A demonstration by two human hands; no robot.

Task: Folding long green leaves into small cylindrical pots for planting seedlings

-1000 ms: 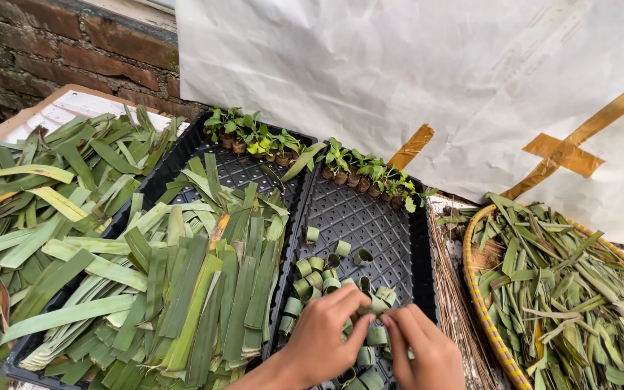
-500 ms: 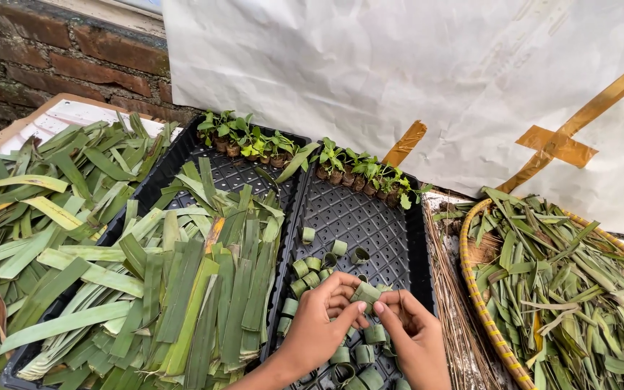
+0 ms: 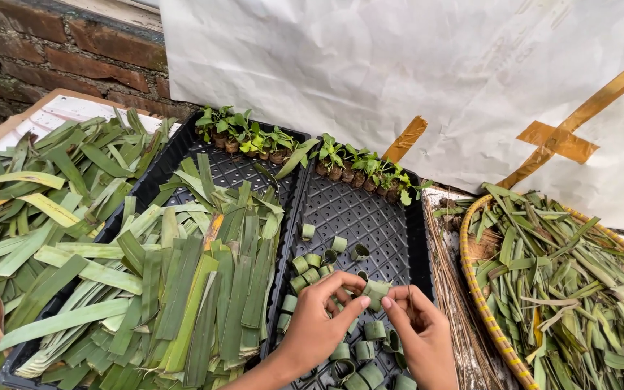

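I am holding a small rolled leaf ring (image 3: 375, 292) above the near end of the black mesh tray (image 3: 391, 224). My left hand (image 3: 319, 325) is pinching its left side between thumb and forefinger; my right hand (image 3: 419, 334) is closing on its right side, with a thin pin or splinter seemingly in those fingers, though I cannot tell for certain. Both hands are together on the ring.

Assessment: the ring is looking light, thin and springy, likely to unroll if released, so the overlap of the strip is the place to grip, gently.

Finished leaf rings (image 3: 310, 266) are lying loose in the tray beneath my hands. Seedling plugs (image 3: 359, 167) are lining the tray's far edge. Cut leaf strips (image 3: 204, 289) are filling the tray's left neighbour; a woven basket (image 3: 472, 289) of trimmings is sitting to its right.
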